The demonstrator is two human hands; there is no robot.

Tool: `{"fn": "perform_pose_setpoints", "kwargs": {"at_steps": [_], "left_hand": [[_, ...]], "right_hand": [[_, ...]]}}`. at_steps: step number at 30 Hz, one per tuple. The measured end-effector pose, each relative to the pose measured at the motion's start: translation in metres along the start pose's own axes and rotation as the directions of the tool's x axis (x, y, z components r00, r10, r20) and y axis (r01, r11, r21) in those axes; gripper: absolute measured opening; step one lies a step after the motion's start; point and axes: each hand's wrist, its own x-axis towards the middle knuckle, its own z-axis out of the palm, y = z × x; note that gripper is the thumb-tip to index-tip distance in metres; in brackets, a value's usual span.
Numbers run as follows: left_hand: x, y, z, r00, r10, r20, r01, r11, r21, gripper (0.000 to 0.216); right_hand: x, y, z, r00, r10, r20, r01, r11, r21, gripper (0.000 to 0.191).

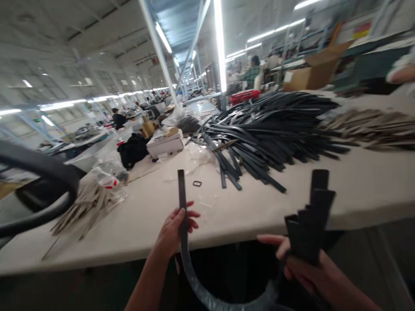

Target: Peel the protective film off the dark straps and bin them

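My left hand (173, 231) is closed round a long black strap (182, 203) near its upright end. The strap curves down below the table edge and across to my right hand (303, 268). That hand is closed on a bundle of several black strap ends (311, 216), fanned upward. Both hands hover at the near edge of a pale work table (246, 207). A small black rectangular ring (197, 183) lies on the table just beyond the left hand.
A large heap of black straps (269, 129) covers the table's far middle. Tan strips (372, 127) lie at the right, beige strips (86, 205) at the left. A white box (165, 144), a black bag (132, 151), a cardboard box (316, 69) stand behind. People work far off.
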Motion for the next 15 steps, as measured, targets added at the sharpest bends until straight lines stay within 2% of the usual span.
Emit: {"fn": "perform_pose_setpoints", "kwargs": {"at_steps": [2,4,7,9,11,15], "left_hand": [[-0.010,-0.021,0.028,0.958,-0.161,0.237,0.125,0.979,0.162,0.036],[-0.019,-0.040,0.049,0.873,-0.289,0.392,0.185,0.941,0.282,0.037],[-0.027,-0.061,0.069,0.738,-0.415,0.532,0.220,0.893,0.392,0.040],[-0.028,-0.067,0.076,0.677,-0.460,0.575,0.213,0.870,0.444,0.040],[-0.028,-0.068,0.085,0.665,-0.449,0.597,0.164,0.867,0.470,0.042],[-0.025,-0.067,0.111,0.724,-0.219,0.655,-0.050,0.929,0.366,0.057]], "right_hand": [[0.012,-0.019,0.006,1.000,-0.003,0.031,0.000,0.993,0.115,0.037],[0.026,-0.032,0.007,0.999,-0.031,0.009,0.029,0.990,0.141,0.041],[0.036,-0.037,0.004,0.997,-0.054,-0.053,0.061,0.989,0.137,0.048],[0.033,-0.036,0.002,0.994,-0.058,-0.093,0.070,0.989,0.128,0.043],[0.028,-0.033,0.002,0.989,-0.059,-0.137,0.076,0.990,0.121,0.038],[0.017,-0.031,0.007,0.972,-0.054,-0.227,0.081,0.990,0.113,0.038]]}}
